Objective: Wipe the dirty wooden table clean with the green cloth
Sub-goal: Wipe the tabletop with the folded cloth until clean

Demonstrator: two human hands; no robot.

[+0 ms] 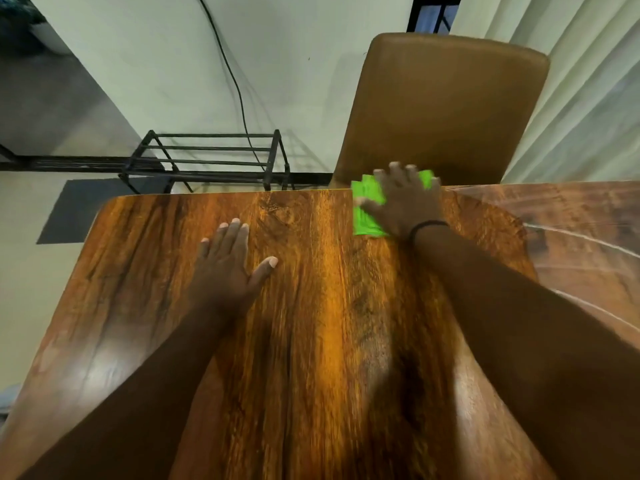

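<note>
warm indoor light | glare on table (311, 271) | motion blur | wide-angle edge bending

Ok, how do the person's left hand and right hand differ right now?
The left hand lies flat on the bare brown wooden table with nothing under it; the right hand presses down on the bright green cloth. The left hand sits nearer the table's middle, while the right hand reaches to the far edge by the brown leather chair. Only the right wrist wears a black band. Both are palm down with spread fingers.
</note>
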